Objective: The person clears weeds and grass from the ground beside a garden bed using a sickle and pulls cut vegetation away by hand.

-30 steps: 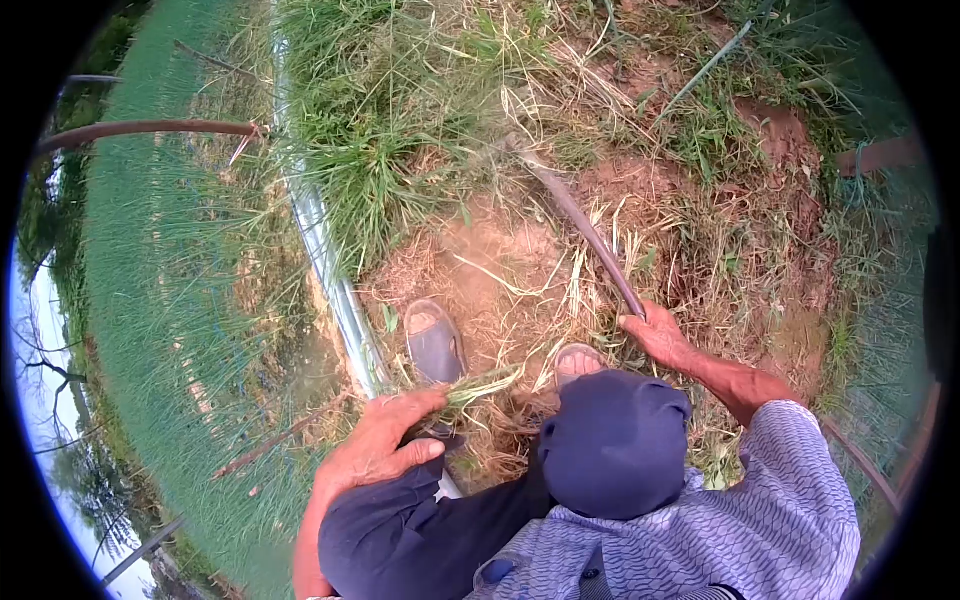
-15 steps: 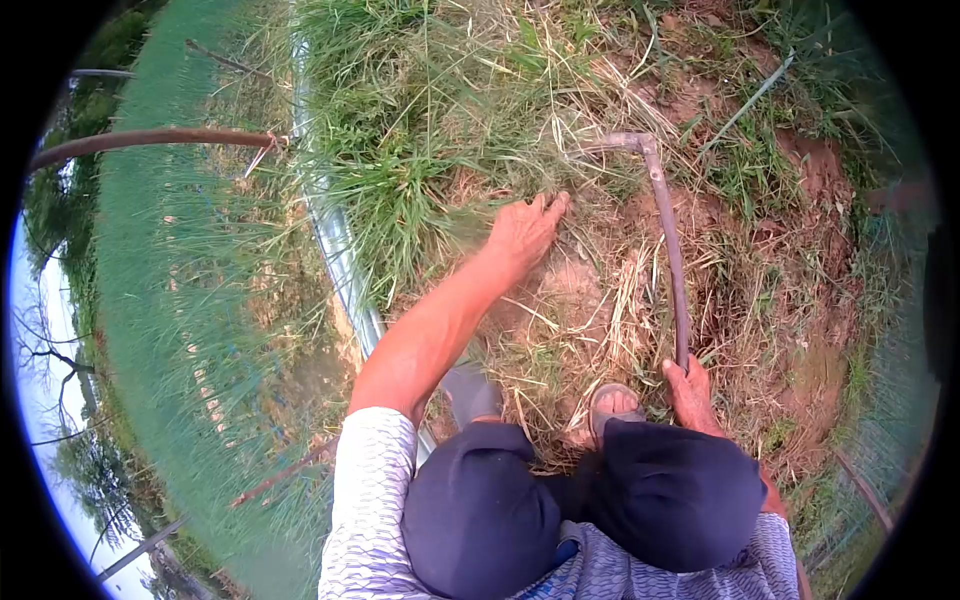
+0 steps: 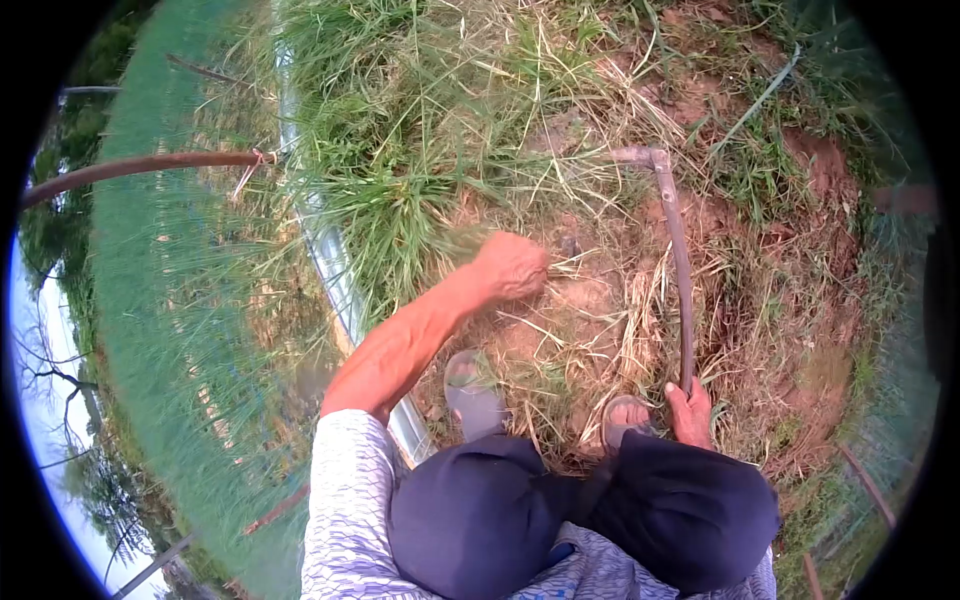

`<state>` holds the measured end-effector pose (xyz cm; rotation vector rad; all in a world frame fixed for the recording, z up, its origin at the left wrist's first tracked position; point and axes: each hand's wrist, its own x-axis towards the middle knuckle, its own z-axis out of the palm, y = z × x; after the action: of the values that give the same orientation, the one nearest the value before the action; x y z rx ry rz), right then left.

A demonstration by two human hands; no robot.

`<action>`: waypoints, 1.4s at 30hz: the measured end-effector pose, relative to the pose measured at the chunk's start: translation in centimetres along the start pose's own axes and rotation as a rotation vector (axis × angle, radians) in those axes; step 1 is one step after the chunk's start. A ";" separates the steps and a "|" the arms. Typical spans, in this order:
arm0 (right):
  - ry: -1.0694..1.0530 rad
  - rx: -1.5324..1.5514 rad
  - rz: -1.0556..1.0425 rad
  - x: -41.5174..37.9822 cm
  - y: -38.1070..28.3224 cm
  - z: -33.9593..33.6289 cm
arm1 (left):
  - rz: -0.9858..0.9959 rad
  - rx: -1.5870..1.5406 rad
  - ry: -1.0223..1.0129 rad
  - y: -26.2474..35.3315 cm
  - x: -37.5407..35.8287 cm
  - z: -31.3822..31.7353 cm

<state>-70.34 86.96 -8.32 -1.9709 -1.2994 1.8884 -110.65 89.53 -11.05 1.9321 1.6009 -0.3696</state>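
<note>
My left hand (image 3: 512, 265) is closed in a fist just above the soil. Blurred green grass (image 3: 458, 240) shows beside its knuckles and seems to come from the fist, though the fingers are mostly hidden. Low on the right, my right hand (image 3: 690, 413) is wrapped round the end of a hoe's long wooden handle. The hoe (image 3: 676, 240) bends sharply at its far end, where the head points left into cut grass. Its blade is hard to make out.
Thick green grass (image 3: 350, 130) grows along a shiny plastic edging (image 3: 335, 265). Beyond it stands a dense green crop (image 3: 150, 320) with a brown pole (image 3: 150, 170) across it. Dry straw covers reddish soil around my sandalled feet (image 3: 475, 395).
My left hand has drawn back toward me and slightly left, closing from partly extended fingers into a fist. The hoe and my right hand have shifted slightly down in view.
</note>
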 end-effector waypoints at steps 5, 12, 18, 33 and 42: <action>0.049 -0.112 -0.089 0.3 2.1 -0.3 | 0.122 -0.282 0.058 0.8 -6.5 -2.3; 0.057 -0.058 -0.137 1.1 1.2 1.2 | 0.049 -0.283 0.434 2.6 -0.5 -5.1; 0.140 -0.079 -0.193 0.3 1.9 0.8 | -0.283 0.127 0.383 -7.8 3.4 -1.8; 0.090 -0.464 -0.342 -2.2 -10.8 -2.5 | -0.172 0.336 0.669 -16.1 -2.6 -0.2; 0.000 -0.468 -0.070 -3.9 -14.9 -3.2 | -0.462 -0.174 0.580 -15.1 -6.1 -1.8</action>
<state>-74.29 95.29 4.44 -2.0799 -1.9245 1.6620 -126.83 87.24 -10.18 1.6021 2.3716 0.1754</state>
